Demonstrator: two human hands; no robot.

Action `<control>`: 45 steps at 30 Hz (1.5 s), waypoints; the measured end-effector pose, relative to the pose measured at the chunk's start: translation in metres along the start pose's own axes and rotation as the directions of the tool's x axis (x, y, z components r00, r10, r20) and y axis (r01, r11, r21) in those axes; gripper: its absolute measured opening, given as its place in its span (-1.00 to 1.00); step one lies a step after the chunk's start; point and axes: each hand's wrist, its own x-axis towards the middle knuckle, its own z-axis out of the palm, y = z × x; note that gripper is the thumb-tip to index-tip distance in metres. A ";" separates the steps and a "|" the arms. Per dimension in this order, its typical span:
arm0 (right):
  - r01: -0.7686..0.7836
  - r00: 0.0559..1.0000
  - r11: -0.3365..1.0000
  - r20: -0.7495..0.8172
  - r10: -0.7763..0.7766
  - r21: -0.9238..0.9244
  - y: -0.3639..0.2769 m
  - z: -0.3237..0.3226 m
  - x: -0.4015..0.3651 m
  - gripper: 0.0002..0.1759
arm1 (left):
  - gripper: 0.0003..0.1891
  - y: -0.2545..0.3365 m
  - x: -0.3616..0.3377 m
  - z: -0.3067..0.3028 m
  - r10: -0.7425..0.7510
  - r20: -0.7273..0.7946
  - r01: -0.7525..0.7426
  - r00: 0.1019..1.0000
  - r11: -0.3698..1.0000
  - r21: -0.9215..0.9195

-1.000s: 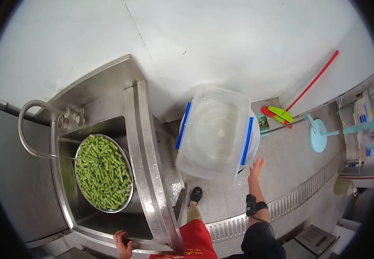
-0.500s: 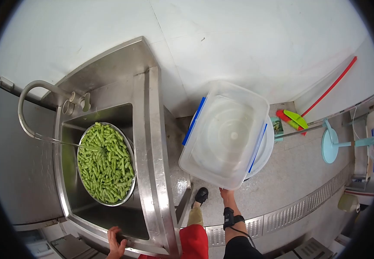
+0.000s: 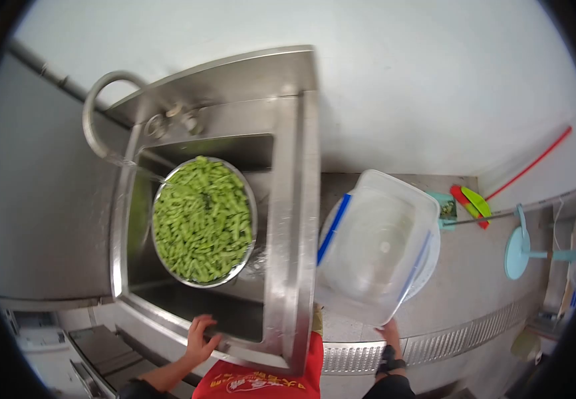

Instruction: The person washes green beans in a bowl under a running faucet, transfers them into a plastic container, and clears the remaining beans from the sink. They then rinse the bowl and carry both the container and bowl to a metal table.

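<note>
Red cloth (image 3: 301, 380) with pale lettering covers the person's front at the bottom edge. Just beyond it, the left hand (image 3: 201, 342) rests on the near rim of the steel sink (image 3: 291, 253), grip released, thumb apart from the fingers. The right hand (image 3: 389, 331) meets the near corner of a clear plastic box (image 3: 373, 246) with blue side clips; I cannot tell whether its grip is clenched there. The box lies over a round white basin (image 3: 429, 274), right of the sink. Inside the sink, a round metal bowl (image 3: 253, 226) holds heaped green pods (image 3: 201, 223) under water running from a curved faucet (image 3: 88, 125). Farther off, a red-handled broom (image 3: 464, 203) leans by the pale wall (image 3: 421, 80).
</note>
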 end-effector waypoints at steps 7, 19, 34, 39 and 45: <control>0.488 0.813 0.862 -0.431 -0.392 0.138 -0.186 -0.029 -0.066 -0.48 | 0.08 -0.046 0.160 -0.059 0.016 0.109 -0.055 0.994 0.928 0.368; 0.654 0.704 0.747 0.265 -0.659 0.120 -0.304 0.362 -0.240 -0.52 | -0.33 -0.163 0.272 -0.035 -0.131 0.446 -0.115 0.885 0.868 0.484; 0.571 0.814 0.771 0.315 -0.488 -0.281 -0.226 0.573 -0.103 -0.35 | -0.12 -0.221 0.234 -0.151 -0.314 0.048 0.316 0.948 0.947 -0.053; 0.326 0.919 0.899 0.320 -0.229 -0.294 -0.226 0.579 -0.101 -0.12 | 0.16 -0.217 0.247 -0.131 -0.445 0.235 0.495 0.864 0.837 -0.235; 0.172 0.952 0.972 0.280 -0.122 -0.162 -0.185 0.601 -0.071 0.18 | 0.20 -0.234 0.266 -0.089 -0.385 0.320 0.500 0.866 0.642 -0.581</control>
